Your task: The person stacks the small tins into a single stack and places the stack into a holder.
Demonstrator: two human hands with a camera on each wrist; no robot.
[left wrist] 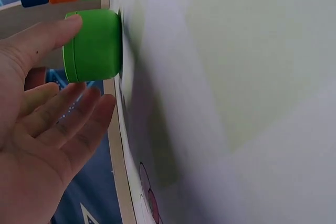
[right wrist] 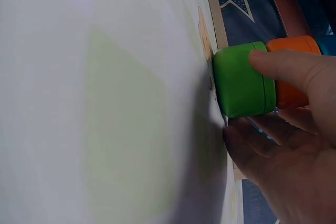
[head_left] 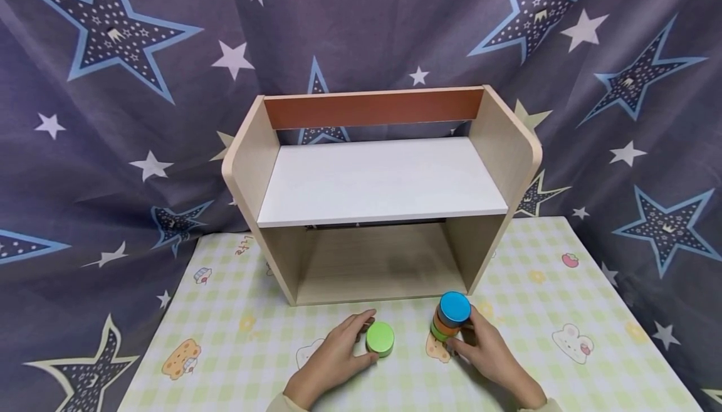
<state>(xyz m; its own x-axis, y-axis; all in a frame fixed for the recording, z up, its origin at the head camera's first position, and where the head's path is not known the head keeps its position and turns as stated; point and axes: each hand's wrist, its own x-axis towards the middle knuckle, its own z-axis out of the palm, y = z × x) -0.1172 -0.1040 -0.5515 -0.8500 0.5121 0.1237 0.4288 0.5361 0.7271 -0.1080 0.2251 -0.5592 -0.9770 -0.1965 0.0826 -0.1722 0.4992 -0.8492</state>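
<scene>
Left fingers (left wrist: pixel 93 132) (loosely apart) beside the single green canister (left wrist: pixel 97 45)

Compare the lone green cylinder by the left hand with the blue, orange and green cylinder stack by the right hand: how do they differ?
The lone green cylinder is green all over; the blue, orange and green cylinder stack is blue on top, orange between and green below. The lone green cylinder is clearly shorter than the stack. Both have round tops and appear upright on the green-and-white checked table cover.
</scene>
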